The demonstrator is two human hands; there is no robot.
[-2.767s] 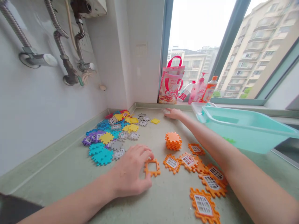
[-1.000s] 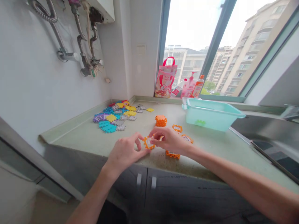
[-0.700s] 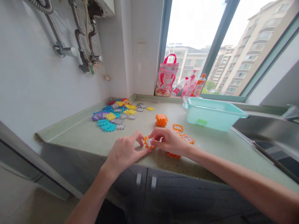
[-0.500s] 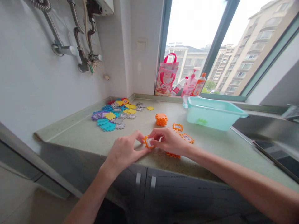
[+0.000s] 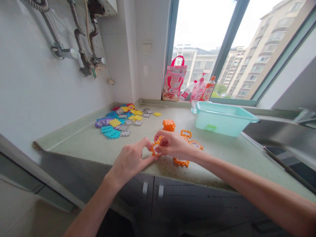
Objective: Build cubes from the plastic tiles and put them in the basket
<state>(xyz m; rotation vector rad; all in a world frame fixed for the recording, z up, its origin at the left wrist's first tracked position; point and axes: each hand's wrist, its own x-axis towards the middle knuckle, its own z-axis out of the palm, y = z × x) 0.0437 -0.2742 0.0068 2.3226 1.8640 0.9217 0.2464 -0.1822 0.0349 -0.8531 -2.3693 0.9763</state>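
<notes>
Near the counter's front edge, an orange puzzle-edged tile with a white inset (image 5: 155, 148) is held between both hands. My left hand (image 5: 134, 156) pinches its left side with thumb and fingertips. On its right side, the fingers of my right hand (image 5: 172, 144) grip the tile and cover part of it. Behind my right hand stands a stack of orange tiles (image 5: 169, 124). An orange framed tile (image 5: 186, 133) and another orange tile (image 5: 196, 144) lie to the right. More orange tiles (image 5: 181, 162) rest below my right wrist.
A mixed pile of tiles (image 5: 111, 131) in blue, purple, yellow and grey spreads over the left of the counter (image 5: 81, 141). A translucent green basin (image 5: 222, 120) with a green piece inside stands right, beside the sink (image 5: 276, 135). A bag (image 5: 174, 82) and bottles (image 5: 198, 89) line the windowsill.
The view has shifted slightly. The right hand's fingers have moved a little on the held tile, with the index finger now higher along its upper edge. Both hands still hold it.
</notes>
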